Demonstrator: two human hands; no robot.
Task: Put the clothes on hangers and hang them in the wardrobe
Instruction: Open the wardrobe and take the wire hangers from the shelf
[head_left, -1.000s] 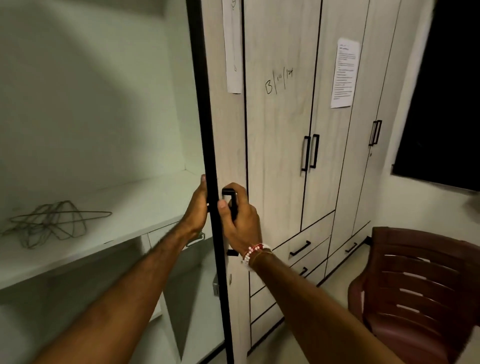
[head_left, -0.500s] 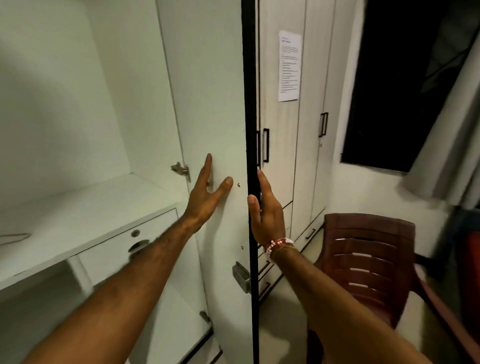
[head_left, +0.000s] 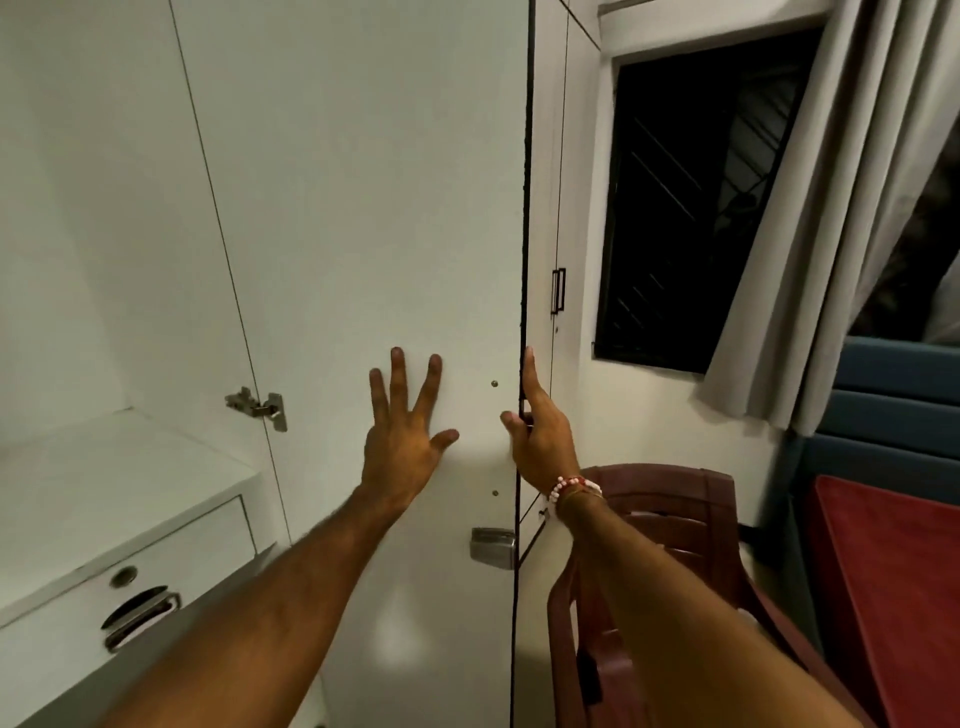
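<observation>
Night shows black in the window (head_left: 691, 208) behind a grey curtain (head_left: 831, 208), and a maroon plastic chair (head_left: 675, 519) stands just beside the wardrobe (head_left: 78, 208), whose door (head_left: 363, 208) stands wide open with its plain white inner face to the camera. The left hand (head_left: 402, 447) lies flat on that face, grip open, fingers spread and straight, most likely to press the panel further back on its hinge (head_left: 258, 405). The right hand (head_left: 540, 447), a beaded bracelet (head_left: 571, 486) at its wrist, straddles the door's dark front edge: thumb on the inner side, forefinger straight up along the edge, the other fingers hidden behind, so its grip reads as open and guiding rather than clamped. Holding both sides probably keeps the door from swinging into the chair. A metal latch (head_left: 491, 548) sits low on the door near that edge. Inside, the wardrobe is white and matte, with a shelf (head_left: 104, 478) whose front edge runs above a drawer (head_left: 156, 561) fitted with a lock and a recessed pull. No clothes or hangers are in view, so hanging has not yet begun.
</observation>
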